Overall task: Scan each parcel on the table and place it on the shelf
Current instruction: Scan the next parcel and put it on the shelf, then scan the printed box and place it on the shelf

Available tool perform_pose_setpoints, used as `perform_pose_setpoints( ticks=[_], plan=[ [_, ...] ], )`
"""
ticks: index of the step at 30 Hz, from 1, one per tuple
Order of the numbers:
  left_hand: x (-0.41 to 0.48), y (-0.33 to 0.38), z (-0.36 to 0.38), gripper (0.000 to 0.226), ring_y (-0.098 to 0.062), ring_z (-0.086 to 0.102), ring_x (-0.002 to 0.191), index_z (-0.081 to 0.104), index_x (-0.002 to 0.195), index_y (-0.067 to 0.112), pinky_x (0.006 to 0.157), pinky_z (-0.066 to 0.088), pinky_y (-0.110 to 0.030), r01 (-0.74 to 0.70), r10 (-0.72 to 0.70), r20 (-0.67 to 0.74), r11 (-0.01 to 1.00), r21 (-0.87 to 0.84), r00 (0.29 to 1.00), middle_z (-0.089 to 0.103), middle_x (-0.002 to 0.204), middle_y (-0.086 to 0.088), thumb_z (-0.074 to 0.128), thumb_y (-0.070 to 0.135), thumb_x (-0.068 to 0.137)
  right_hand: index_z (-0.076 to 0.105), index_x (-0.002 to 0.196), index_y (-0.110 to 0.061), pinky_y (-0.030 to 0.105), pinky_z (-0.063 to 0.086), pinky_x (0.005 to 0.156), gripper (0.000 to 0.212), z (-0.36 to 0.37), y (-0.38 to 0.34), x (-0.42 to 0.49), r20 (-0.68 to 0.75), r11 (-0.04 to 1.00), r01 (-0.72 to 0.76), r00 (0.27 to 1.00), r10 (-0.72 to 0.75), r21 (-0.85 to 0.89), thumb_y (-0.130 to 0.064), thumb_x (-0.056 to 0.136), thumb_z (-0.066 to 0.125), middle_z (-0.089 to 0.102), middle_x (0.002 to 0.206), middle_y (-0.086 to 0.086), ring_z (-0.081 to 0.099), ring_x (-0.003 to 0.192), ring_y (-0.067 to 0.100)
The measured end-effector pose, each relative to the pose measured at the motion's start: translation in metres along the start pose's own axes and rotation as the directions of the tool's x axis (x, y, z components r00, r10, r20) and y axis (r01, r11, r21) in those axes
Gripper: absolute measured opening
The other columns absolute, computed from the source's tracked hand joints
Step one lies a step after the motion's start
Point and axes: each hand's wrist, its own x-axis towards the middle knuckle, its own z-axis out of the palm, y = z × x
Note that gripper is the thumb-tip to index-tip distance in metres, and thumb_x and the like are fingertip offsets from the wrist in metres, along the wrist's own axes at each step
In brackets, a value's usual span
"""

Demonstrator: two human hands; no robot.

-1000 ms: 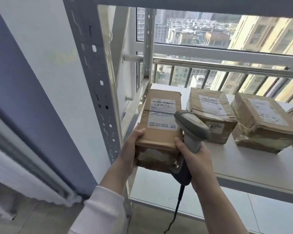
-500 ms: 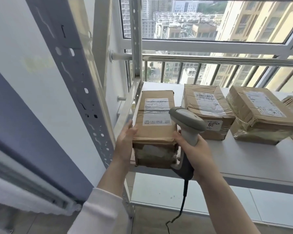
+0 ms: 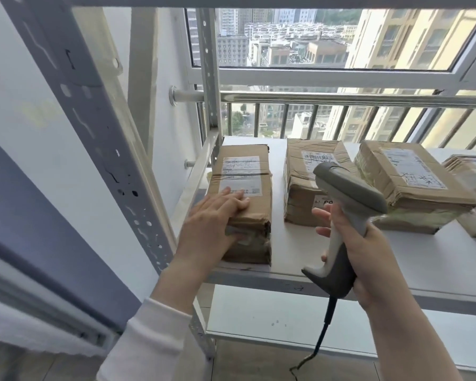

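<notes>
Head view: the parcel [image 3: 242, 188] lies flat at the left end of the shelf [image 3: 294, 251], label up, just beside the upright post. The left hand [image 3: 212, 224] rests on the parcel's near end, fingers laid straight across the top, gripping nothing. The right hand [image 3: 368, 259] is apart to the right, in front of a second parcel [image 3: 300, 199], curled round the handle of the scanner [image 3: 349, 196].

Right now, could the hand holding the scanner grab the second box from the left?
Probably not: the right hand grips the scanner, so that hand is full. The second box lies just behind it on the shelf, with nothing else between.
</notes>
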Motion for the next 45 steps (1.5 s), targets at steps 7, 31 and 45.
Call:
perform_pose_setpoints(
  ticks=[7, 31, 45],
  plan=[
    [0.05, -0.007, 0.015, 0.06, -0.008, 0.035, 0.137, 0.056, 0.125, 0.025, 0.109, 0.029, -0.026, 0.109, -0.11, 0.034, 0.993, 0.045, 0.993, 0.049, 0.14, 0.012, 0.08, 0.028, 0.07, 0.068, 0.085, -0.022, 0.032, 0.045, 0.052, 0.034, -0.018, -0.012, 0.021, 0.066, 0.999, 0.004, 0.998, -0.007, 0.042, -0.048, 0.063, 0.064, 0.074, 0.094, 0.0, 0.058, 0.068, 0.022],
    [0.041, 0.126, 0.033, 0.044, 0.0, 0.047, 0.127, 0.047, 0.124, 0.032, 0.104, 0.039, -0.017, -0.038, 0.045, -0.016, 0.532, -0.846, 0.999, 0.05, 0.132, 0.017, 0.063, 0.04, 0.083, 0.068, 0.067, -0.015, 0.03, 0.046, 0.052, 0.025, -0.094, -0.025, -0.031, -0.194, 0.991, -0.014, 0.98, 0.04, 0.133, -0.04, 0.07, 0.063, 0.063, 0.062, 0.008, 0.053, 0.05, 0.016],
    [-0.046, 0.512, 0.199, 0.016, -0.009, 0.06, 0.107, 0.055, 0.109, 0.027, 0.097, 0.046, -0.031, 0.391, 0.523, 0.522, 0.347, -0.852, 0.674, 0.062, 0.105, 0.013, 0.045, 0.031, 0.098, 0.056, 0.101, 0.007, 0.022, 0.044, 0.042, 0.021, -0.409, -0.033, -0.186, -0.73, 0.97, 0.226, 0.677, -0.091, 0.088, -0.012, 0.093, 0.051, 0.064, 0.054, 0.001, 0.05, 0.044, 0.013]
  ],
)
